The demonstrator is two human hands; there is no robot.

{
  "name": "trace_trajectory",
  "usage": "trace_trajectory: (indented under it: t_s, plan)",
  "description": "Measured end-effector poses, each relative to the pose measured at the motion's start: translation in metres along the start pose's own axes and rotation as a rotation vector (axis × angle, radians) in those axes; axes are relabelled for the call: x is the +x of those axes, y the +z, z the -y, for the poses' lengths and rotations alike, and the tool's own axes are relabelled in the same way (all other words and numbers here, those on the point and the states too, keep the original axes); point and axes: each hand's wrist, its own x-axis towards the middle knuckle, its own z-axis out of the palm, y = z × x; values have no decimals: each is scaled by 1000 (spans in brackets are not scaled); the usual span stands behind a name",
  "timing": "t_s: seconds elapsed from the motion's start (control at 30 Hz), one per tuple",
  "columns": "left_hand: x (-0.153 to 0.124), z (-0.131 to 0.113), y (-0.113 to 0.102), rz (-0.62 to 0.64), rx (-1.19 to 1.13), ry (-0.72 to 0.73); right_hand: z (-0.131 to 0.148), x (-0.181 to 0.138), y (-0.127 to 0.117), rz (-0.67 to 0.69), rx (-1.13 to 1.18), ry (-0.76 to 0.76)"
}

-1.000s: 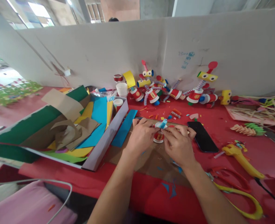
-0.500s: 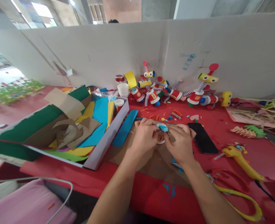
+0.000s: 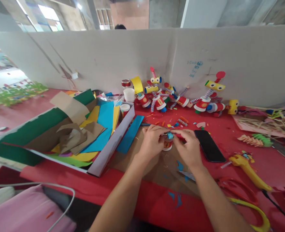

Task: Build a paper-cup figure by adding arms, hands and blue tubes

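Both hands meet over a brown cardboard sheet (image 3: 154, 167) on the red table. My left hand (image 3: 152, 141) wraps the left side of a small red and white paper cup (image 3: 167, 145). My right hand (image 3: 188, 148) pinches a blue folded paper strip (image 3: 169, 135) against the top of the cup. Fingers of both hands are curled closed around the cup, which is mostly hidden between them.
A box of coloured paper sheets (image 3: 84, 129) lies to the left. Finished cup figures (image 3: 181, 93) line the white partition. A black phone (image 3: 209, 145), a yellow glue gun (image 3: 250, 169) and scissors (image 3: 244, 199) lie at the right. Paper scraps litter the table.
The hands have closed tighter over the cup, hiding more of it. The blue strip now sits lower on the cup's top. The camera view has tilted slightly.
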Motion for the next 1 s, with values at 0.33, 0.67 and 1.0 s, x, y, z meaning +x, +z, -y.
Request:
trace_trajectory:
  t_s: [0.33, 0.67, 1.0]
  plan:
    - [7, 8, 8, -10, -17, -75, -7, 4, 8, 18, 25, 20]
    - [6, 7, 4, -38, -113, 45, -13, 4, 13, -3, 67, 129]
    - [11, 4, 5, -1, -167, -42, -5, -1, 8, -25, -105, 26]
